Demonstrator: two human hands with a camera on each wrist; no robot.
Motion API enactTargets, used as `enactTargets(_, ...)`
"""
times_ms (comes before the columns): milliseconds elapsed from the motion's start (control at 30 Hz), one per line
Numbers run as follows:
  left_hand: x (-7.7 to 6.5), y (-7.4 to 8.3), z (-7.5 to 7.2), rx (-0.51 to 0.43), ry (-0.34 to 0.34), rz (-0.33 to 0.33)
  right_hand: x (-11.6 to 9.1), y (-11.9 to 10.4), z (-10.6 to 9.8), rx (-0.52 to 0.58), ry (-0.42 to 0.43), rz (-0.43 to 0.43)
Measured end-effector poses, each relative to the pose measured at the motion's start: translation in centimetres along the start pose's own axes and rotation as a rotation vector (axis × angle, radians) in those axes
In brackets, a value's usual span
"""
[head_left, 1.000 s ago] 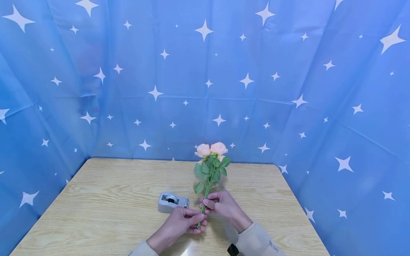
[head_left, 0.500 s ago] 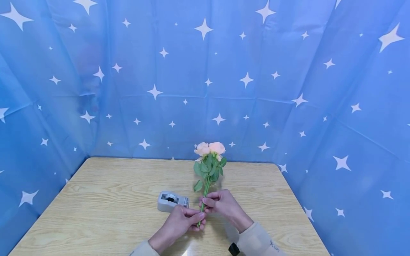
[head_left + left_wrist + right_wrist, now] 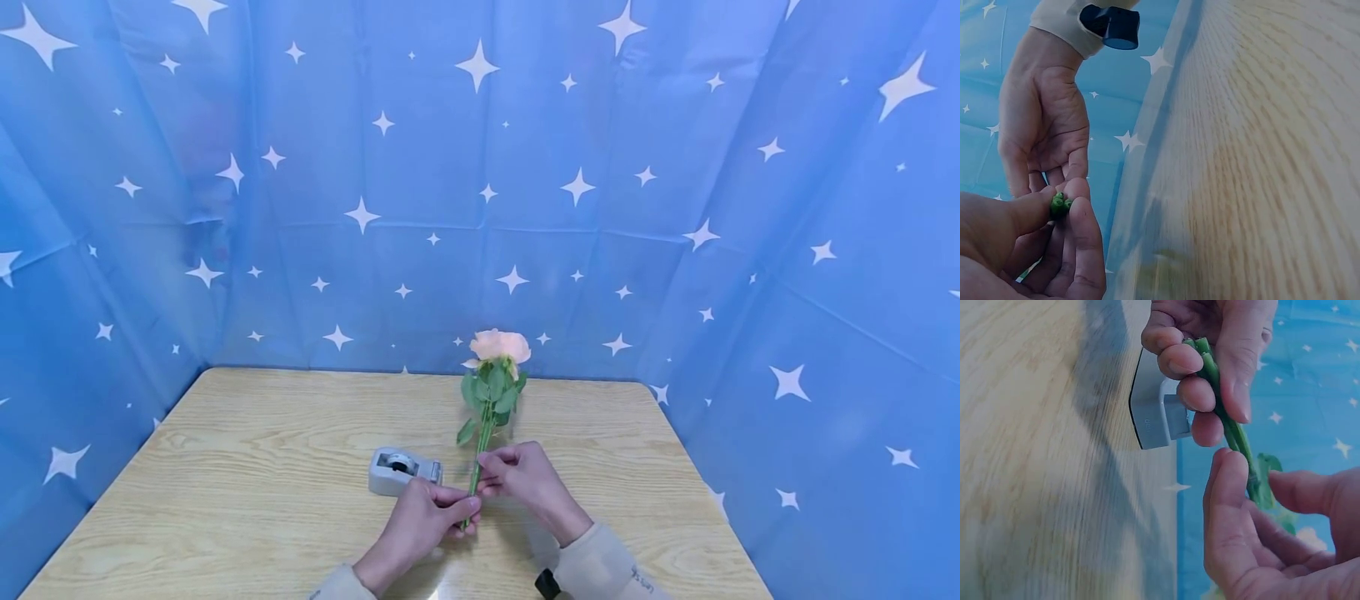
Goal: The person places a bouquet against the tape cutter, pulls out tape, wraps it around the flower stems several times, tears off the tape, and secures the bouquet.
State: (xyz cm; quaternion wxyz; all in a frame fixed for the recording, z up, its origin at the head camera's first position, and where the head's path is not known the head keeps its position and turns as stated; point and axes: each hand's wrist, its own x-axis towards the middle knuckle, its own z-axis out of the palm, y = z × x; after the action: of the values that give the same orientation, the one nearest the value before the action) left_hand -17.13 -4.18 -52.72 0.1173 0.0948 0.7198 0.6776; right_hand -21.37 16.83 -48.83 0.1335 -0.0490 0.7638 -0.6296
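A small bunch of pale pink roses [image 3: 501,345] with green leaves stands tilted slightly right above the table. My left hand [image 3: 423,512] grips the lower stems between thumb and fingers; the cut stem ends [image 3: 1060,205] poke out in the left wrist view. Just above it, my right hand [image 3: 528,483] is at the stems [image 3: 483,429]. In the right wrist view, the right fingers [image 3: 1229,512] lie beside the green stems [image 3: 1235,428], with the thumb standing off from them. The flower heads overlap, so their number cannot be told.
A grey tape dispenser [image 3: 388,481] sits on the wooden table [image 3: 225,483], close behind and left of the left hand. Blue star-patterned curtain [image 3: 420,167] surrounds the table's back and sides. A black device [image 3: 547,583] shows by the right sleeve.
The bunch has turned about its stems, so two blooms that stood side by side now overlap. My right hand's grip on the stems has loosened. The left hand has barely moved.
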Motion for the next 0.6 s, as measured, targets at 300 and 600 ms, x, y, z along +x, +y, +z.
enactTargets(300,0.0,-0.1,-0.1,0.053,0.047,0.019,0.1,-0.5,0.7,-0.084,0.037,-0.017)
enactTargets(600,0.0,-0.2,-0.2,0.099,0.077,0.037,0.7,0.0,1.2,-0.135,0.064,-0.022)
